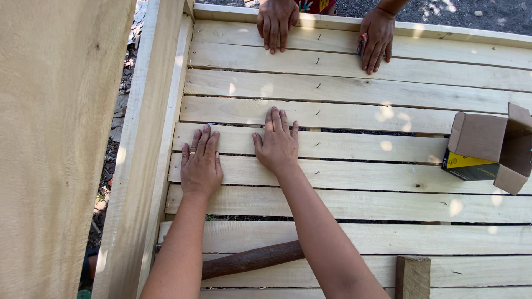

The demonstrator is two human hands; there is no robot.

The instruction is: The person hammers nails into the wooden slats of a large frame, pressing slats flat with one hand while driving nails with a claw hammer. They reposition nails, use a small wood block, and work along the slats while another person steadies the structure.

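Palms go flat here, and yours are: your left hand (200,165) lies on the pale wooden slats (354,145) with its fingers loosely spread, a ring on one of them, fingertips reaching the slat just beyond the one under your palm. Your right hand (277,145) sits just beside it, fingers closer together and pointing away from you, their tips on the next slat further out, so the dark gap between two boards runs under your fingers. Neither hand grips anything; both press down open. To do this well, I judge you should keep the weight through the heels of your palms and let the fingertips only steady the far board, so the gap under them stays even along its length. Beyond your fingertips a row of small nails (318,86) stands proud in the slats; keep your fingers short of that line. Further out, a co-worker's two hands (327,27) press flat on the far slats; match their pressure. Behind your wrists, near your forearms, lies a dark wooden handle (252,259). Well off to the right of your right fingers sits an open cardboard box (490,147).
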